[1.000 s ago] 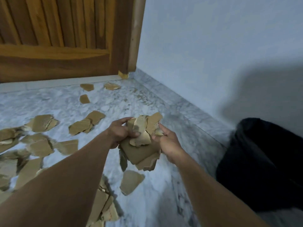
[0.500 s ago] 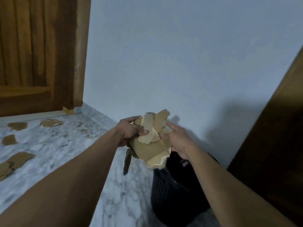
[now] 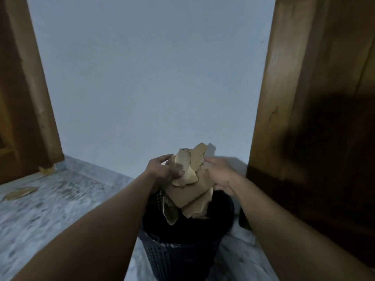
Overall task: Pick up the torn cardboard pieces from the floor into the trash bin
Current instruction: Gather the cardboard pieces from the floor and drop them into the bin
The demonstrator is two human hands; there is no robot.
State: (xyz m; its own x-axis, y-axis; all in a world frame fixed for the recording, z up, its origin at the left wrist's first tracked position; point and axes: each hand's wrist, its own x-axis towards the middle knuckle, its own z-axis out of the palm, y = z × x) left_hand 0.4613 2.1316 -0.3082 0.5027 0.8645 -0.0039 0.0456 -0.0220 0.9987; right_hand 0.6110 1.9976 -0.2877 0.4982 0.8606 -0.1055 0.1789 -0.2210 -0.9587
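While left hand [image 3: 161, 169], right hand [image 3: 222, 174] clasp cardboard [image 3: 189, 192] | above bin [image 3: 172, 258] rim

The left hand [image 3: 162, 169] and right hand [image 3: 220, 173] grip a bundle of torn cardboard pieces [image 3: 188, 183] between them directly above the open black mesh trash bin [image 3: 178, 256], with one cardboard piece [image 3: 19, 192] on the marble floor [image 3: 50, 209] at far left.

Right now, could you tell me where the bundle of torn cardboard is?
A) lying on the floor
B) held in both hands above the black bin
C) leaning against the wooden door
B: the left hand and the right hand both hold the cardboard bundle over the mouth of the black bin.
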